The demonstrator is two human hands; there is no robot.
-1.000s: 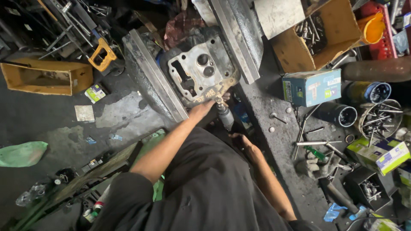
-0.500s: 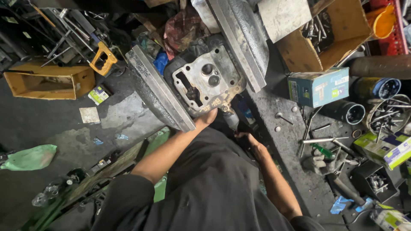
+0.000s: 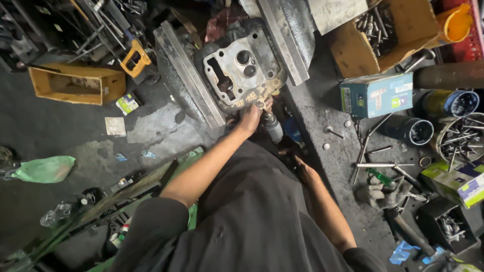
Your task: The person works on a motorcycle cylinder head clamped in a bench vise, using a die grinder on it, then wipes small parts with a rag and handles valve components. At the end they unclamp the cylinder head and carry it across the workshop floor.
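A grey metal engine cylinder head rests between two slanted steel bars on a grimy workshop floor. My left hand reaches up to its near edge and touches it beside a grey cylindrical tool; whether the fingers grip the tool is unclear. My right hand sits lower, by my dark-clothed knee, and its fingers are mostly hidden.
A yellow metal tray and a yellow-handled tool lie at the left. A cardboard box of bolts, a teal carton, cans, loose bolts and a work glove crowd the right. A green bag lies far left.
The view has shifted, so the cylinder head sits a little higher and further right in frame. My left hand stays at its near edge; my right hand remains low.
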